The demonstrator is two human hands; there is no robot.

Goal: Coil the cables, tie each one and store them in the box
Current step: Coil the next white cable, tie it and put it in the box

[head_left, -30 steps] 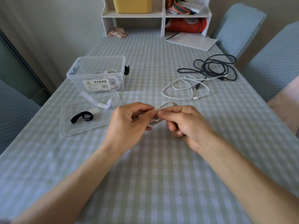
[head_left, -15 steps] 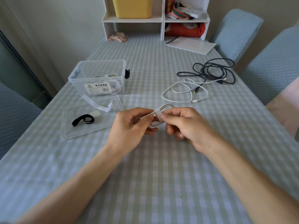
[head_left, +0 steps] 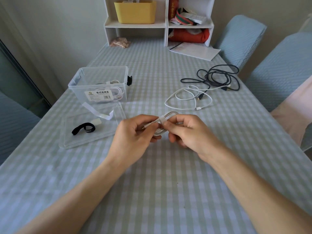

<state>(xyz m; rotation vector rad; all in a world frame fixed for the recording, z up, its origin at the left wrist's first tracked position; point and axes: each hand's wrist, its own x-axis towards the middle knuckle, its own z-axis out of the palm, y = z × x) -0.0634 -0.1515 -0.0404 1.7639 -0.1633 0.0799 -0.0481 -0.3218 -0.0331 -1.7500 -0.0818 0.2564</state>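
Observation:
Both hands hold a small coiled white cable (head_left: 166,116) just above the table's middle. My left hand (head_left: 135,134) pinches its left end. My right hand (head_left: 190,132) grips the coil, fingers on the white tie (head_left: 162,120) wrapped round it. A clear plastic box (head_left: 99,85) at the left holds white cables. Its lid (head_left: 94,122) lies in front with a black strap (head_left: 83,130) and a white strap (head_left: 101,114) on it. A loose white cable (head_left: 187,100) and a tangled black cable (head_left: 217,78) lie at the right.
A white shelf unit (head_left: 166,26) with a yellow bin (head_left: 135,11) stands at the table's far end, with papers (head_left: 194,51) in front of it. Two blue-covered chairs (head_left: 239,39) stand along the right side. A pink cloth (head_left: 119,42) lies by the shelf.
The hands stay together on the coil. The white tie now shows more plainly round the coil between the fingertips. The view has tilted slightly.

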